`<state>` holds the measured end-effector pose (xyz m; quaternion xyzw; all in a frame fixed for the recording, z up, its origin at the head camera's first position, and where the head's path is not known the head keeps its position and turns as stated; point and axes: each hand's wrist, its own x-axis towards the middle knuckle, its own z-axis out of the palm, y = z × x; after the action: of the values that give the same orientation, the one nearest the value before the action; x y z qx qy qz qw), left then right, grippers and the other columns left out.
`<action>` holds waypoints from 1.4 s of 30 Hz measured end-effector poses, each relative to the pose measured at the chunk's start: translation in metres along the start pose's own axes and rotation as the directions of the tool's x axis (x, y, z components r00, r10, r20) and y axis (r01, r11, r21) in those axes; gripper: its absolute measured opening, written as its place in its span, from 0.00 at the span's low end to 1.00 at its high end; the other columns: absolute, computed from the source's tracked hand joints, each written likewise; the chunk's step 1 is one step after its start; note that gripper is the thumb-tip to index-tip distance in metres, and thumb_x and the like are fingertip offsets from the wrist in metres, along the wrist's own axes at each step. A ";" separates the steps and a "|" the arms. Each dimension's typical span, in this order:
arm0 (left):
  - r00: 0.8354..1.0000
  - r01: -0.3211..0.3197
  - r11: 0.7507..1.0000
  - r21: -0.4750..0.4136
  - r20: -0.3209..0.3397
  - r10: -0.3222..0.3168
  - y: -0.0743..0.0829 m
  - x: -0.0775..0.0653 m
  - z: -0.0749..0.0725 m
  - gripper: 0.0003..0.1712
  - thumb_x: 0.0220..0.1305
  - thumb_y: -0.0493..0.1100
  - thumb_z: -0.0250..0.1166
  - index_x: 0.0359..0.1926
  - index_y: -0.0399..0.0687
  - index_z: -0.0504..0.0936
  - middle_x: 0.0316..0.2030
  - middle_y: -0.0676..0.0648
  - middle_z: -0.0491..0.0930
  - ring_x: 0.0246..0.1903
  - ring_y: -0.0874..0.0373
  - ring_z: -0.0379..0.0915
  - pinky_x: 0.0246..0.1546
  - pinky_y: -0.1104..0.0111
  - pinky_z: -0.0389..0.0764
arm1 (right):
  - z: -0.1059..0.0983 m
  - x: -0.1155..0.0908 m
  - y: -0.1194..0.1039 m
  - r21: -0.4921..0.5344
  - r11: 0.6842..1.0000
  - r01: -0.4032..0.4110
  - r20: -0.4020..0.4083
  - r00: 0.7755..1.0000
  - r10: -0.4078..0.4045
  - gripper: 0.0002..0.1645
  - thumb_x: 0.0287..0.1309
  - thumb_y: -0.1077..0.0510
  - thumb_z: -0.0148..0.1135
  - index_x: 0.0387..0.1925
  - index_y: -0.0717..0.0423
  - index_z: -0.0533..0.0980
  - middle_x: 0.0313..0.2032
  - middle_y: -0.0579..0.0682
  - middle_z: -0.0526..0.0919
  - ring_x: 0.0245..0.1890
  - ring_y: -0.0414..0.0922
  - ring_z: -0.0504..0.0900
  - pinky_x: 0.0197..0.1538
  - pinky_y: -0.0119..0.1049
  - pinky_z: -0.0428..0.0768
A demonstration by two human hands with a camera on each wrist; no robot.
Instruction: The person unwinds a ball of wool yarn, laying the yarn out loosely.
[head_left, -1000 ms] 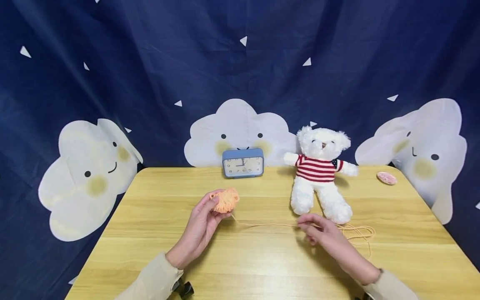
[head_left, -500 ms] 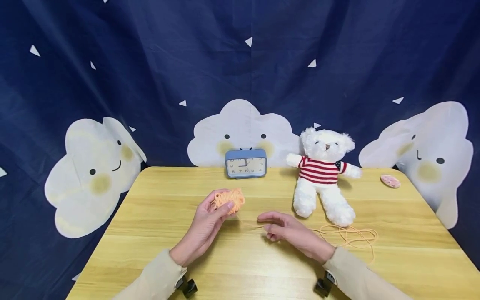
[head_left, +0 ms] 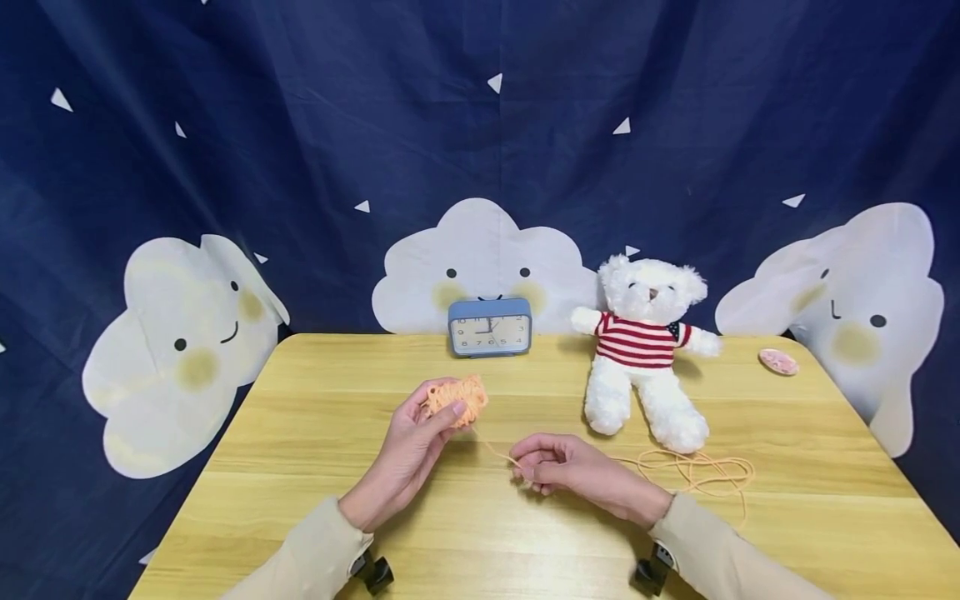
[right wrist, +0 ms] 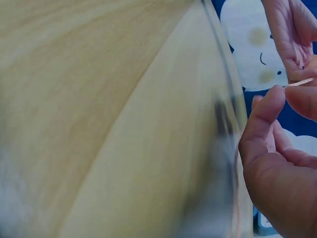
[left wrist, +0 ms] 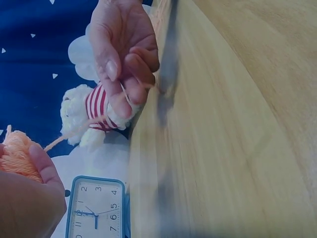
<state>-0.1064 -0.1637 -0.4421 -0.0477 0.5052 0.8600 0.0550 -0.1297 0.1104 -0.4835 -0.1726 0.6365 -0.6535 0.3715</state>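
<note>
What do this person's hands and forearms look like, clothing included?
The left hand and right hand are ungloved. The left sleeve and right sleeve are beige and long, with a black wrist camera at the end of each.

Your left hand [head_left: 411,442] covers part of the orange yarn bundle [head_left: 463,392], which in turn hides part of that hand in the head view (the left wrist view crops the bundle at its left edge). Your right hand [right wrist: 282,178] runs past the right wrist view's right edge, and some wooden tabletop [right wrist: 109,124] there is blurred; the pink oval object [head_left: 778,362] is too small for you to identify.
</note>
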 end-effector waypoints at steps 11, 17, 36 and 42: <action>1.000 -0.007 0.999 0.039 -0.012 0.007 0.000 -0.001 -0.004 0.25 0.73 0.27 0.68 0.68 0.30 0.75 0.59 0.38 0.79 0.51 0.52 0.81 0.54 0.65 0.87 | -0.009 -0.015 -0.005 -0.035 0.999 0.041 -0.061 0.997 -0.043 0.21 0.78 0.58 0.66 0.54 0.77 0.78 0.41 0.55 0.85 0.37 0.41 0.81 0.43 0.31 0.85; 1.000 0.009 0.997 0.073 0.013 -0.010 0.001 -0.003 -0.011 0.28 0.74 0.30 0.69 0.71 0.31 0.75 0.62 0.37 0.78 0.55 0.53 0.80 0.61 0.65 0.84 | -0.021 -0.028 -0.007 -0.036 0.996 0.086 -0.176 0.980 -0.091 0.19 0.78 0.59 0.64 0.52 0.75 0.79 0.41 0.57 0.85 0.36 0.41 0.81 0.42 0.30 0.85; 0.999 0.037 0.996 0.076 0.010 -0.038 -0.002 -0.008 -0.026 0.26 0.72 0.27 0.68 0.68 0.29 0.75 0.59 0.38 0.77 0.54 0.52 0.79 0.59 0.66 0.85 | -0.046 -0.068 -0.029 0.100 0.944 0.314 -0.514 0.829 -0.222 0.08 0.82 0.63 0.58 0.45 0.59 0.83 0.35 0.46 0.83 0.32 0.35 0.79 0.35 0.24 0.82; 1.000 0.007 0.997 0.076 0.000 -0.007 -0.002 -0.009 -0.032 0.25 0.73 0.28 0.68 0.68 0.28 0.74 0.60 0.37 0.78 0.54 0.53 0.81 0.60 0.65 0.85 | -0.055 -0.084 -0.025 0.104 0.937 0.332 -0.549 0.805 -0.225 0.09 0.83 0.64 0.57 0.44 0.61 0.82 0.35 0.47 0.84 0.30 0.36 0.79 0.33 0.25 0.82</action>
<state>-0.0964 -0.1911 -0.4576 -0.0474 0.5371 0.8400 0.0597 -0.1194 0.2062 -0.4464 -0.0408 0.6142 -0.7822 0.0966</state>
